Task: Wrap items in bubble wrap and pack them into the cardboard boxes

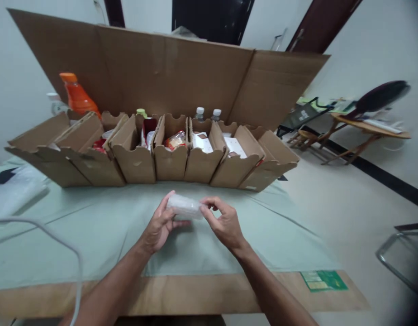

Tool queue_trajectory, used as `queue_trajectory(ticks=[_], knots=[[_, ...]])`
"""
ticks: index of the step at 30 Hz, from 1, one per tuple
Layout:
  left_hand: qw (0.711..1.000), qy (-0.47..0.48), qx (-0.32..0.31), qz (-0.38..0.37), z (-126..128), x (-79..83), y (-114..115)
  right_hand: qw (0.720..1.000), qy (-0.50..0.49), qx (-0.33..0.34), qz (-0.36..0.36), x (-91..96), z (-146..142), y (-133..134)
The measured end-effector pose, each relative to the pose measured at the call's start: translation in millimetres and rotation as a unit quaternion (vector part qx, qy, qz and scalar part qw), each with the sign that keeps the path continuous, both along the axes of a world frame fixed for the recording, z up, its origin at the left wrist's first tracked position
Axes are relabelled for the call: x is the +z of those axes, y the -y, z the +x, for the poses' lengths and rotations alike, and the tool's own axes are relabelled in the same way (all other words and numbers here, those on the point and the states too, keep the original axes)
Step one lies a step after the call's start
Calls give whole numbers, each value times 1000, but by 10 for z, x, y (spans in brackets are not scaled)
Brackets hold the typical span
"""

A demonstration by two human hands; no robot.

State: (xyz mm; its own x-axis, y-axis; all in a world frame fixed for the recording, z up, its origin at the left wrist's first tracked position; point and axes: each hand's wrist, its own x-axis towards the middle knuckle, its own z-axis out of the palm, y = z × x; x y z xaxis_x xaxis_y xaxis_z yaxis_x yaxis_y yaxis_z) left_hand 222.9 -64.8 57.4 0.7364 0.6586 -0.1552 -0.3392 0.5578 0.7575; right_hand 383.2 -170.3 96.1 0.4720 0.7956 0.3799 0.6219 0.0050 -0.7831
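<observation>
A translucent, whitish wrapped bundle, roughly cylindrical and looking like plastic or bubble wrap, is held level above the green cloth. My left hand grips its left end, with the fingers curled around it from behind and below. At the right end, the thumb and fingertips of my right hand pinch the wrap's edge. What lies inside the wrap cannot be made out. Just beyond my hands stands a row of open cardboard boxes.
The boxes hold packets, white cartons and a red packet. Behind them rises a cardboard panel, with an orange bottle at left. Plastic sheets lie on the left; a grey cable crosses the cloth.
</observation>
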Motion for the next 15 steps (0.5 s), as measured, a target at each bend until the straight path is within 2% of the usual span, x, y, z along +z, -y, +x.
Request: queue_trajectory(ticks=[3, 5, 7, 11, 15], knots=[[997, -47, 50, -20, -3, -18, -75, 991, -125, 51, -8, -71, -49, -120], [997, -45, 63, -29, -2, -48, -127, 969, -238, 63, 0, -116, -7, -192], [997, -38, 60, -34, -1, -75, -171, 949, -311, 56, 11, -197, 65, -255], [998, -44, 41, -34, 6, -109, -210, 938, -344, 47, 8, -372, 205, -282], [998, -56, 28, -27, 16, -118, -188, 915, -380, 134, -40, -409, 234, -205]])
